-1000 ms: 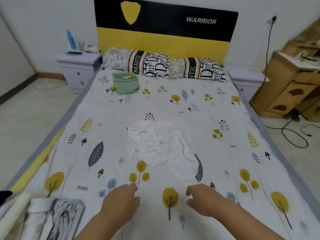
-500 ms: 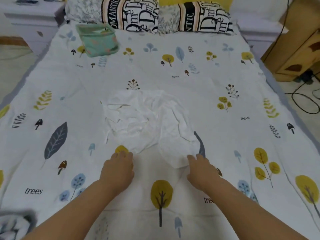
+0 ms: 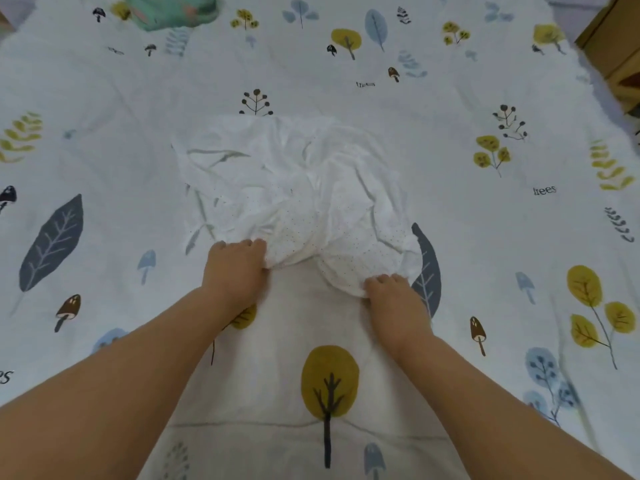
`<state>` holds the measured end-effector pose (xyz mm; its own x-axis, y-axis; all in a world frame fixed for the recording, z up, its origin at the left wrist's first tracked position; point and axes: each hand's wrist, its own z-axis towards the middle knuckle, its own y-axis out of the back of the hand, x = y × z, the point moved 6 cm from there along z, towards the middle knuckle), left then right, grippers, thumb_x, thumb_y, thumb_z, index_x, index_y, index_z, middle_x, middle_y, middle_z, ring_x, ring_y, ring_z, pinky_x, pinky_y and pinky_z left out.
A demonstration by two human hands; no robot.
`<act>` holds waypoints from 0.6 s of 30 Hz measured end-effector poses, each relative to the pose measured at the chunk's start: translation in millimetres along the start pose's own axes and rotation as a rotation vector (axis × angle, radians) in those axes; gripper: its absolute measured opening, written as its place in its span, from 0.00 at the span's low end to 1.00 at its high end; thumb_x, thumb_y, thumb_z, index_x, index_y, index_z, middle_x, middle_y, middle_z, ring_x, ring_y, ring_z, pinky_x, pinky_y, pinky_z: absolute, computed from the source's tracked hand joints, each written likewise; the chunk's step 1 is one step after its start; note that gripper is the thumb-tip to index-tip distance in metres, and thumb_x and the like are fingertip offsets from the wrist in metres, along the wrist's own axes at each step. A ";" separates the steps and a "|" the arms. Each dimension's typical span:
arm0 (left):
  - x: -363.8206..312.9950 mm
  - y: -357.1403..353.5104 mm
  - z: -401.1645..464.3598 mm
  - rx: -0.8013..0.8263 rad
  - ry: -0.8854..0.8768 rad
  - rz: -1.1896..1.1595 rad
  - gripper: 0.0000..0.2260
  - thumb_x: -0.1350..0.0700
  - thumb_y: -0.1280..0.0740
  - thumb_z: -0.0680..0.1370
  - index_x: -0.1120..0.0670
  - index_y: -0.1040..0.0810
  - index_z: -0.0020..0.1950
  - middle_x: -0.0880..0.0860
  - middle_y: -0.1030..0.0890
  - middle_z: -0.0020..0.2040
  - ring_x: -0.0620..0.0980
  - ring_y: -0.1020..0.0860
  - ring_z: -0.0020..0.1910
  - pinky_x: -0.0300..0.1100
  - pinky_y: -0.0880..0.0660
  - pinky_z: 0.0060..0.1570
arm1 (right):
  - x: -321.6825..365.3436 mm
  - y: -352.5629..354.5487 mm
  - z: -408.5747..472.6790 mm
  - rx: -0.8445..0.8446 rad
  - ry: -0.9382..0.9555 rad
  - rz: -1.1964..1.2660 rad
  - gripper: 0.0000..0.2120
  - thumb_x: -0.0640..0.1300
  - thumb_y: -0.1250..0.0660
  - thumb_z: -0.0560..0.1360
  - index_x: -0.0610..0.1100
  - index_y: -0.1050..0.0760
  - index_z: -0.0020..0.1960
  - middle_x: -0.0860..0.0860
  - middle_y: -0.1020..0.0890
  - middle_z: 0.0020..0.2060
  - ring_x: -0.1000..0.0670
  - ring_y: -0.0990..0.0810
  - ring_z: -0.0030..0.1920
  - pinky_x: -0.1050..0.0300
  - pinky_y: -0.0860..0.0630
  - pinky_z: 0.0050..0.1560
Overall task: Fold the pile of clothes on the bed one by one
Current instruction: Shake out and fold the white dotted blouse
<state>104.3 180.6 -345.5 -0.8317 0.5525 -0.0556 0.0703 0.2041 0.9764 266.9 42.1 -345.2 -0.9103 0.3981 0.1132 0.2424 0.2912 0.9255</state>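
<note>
A crumpled white garment (image 3: 294, 188) with tiny dots lies in the middle of the bed. My left hand (image 3: 235, 268) grips its near edge at the left, fingers curled into the cloth. At the near right edge my right hand (image 3: 394, 299) holds the fabric the same way, fingertips tucked into it. Both arms reach forward from the bottom of the view.
The bed sheet (image 3: 485, 237) is white with printed leaves, trees and mushrooms. A mint green folded item (image 3: 169, 10) lies at the far left top. A wooden cabinet corner (image 3: 616, 46) shows at the upper right.
Both hands moved forward from the bare sheet to the garment's near edge and took hold of it. The camera tilted down and closer, so pillows and headboard left the view.
</note>
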 end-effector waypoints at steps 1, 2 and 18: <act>-1.7 5.2 -5.5 -0.032 -0.021 -0.042 0.07 0.56 0.42 0.78 0.52 0.33 0.40 0.48 0.27 0.35 0.52 0.27 0.38 0.43 0.36 0.49 | -0.7 3.4 -3.0 0.006 -0.007 0.015 0.13 0.34 0.47 0.77 0.41 0.30 0.58 0.45 0.24 0.54 0.47 0.28 0.49 0.57 0.32 0.44; -3.3 6.4 -12.1 0.003 -0.033 -0.089 0.10 0.56 0.42 0.79 0.53 0.36 0.37 0.47 0.32 0.32 0.50 0.29 0.36 0.42 0.36 0.46 | -1.1 6.5 -7.2 0.025 -0.014 0.032 0.13 0.33 0.47 0.76 0.41 0.31 0.58 0.45 0.23 0.51 0.48 0.29 0.44 0.58 0.34 0.41; 31.3 275.2 -132.5 -0.055 0.125 -1.172 0.10 0.54 0.25 0.66 0.59 0.21 0.39 0.54 0.20 0.31 0.45 0.23 0.28 0.33 0.29 0.27 | -1.5 167.0 -150.2 -0.017 -0.193 0.333 0.13 0.40 0.48 0.79 0.52 0.43 0.37 0.52 0.31 0.36 0.48 0.29 0.41 0.63 0.36 0.34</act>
<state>24.7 147.0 -50.9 -0.4214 -0.0330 -0.9063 -0.7934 0.4974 0.3509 258.3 -40.5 -136.5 -0.7022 0.6257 0.3398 0.5072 0.1046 0.8554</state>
